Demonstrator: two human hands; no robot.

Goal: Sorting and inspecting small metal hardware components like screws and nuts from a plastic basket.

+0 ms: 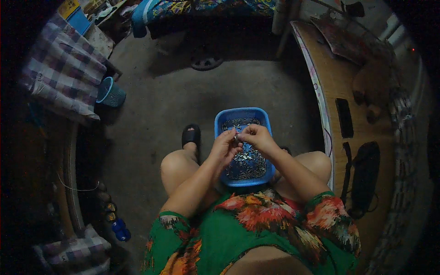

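Note:
Both my hands meet over a blue plastic basket (243,183) that sits between my knees. Many small, shiny metal cylinder-shaped pieces (247,166) lie spread inside it. My left hand (224,145) is closed, its fingertips pinched around a small metal piece (237,137) whose exact kind is too small to make out. From the right, my right hand (256,137) reaches to the same piece, thumb and forefinger pressed together at it. The two hands' fingertips nearly touch, and they hide part of the basket's contents.
On my right runs a wooden table (337,151) holding a dark phone (344,118) and a black bag (365,178). A blue-green bin (111,93) stands at the left by a checked cloth (68,68). A round dark object (206,62) lies on the floor ahead.

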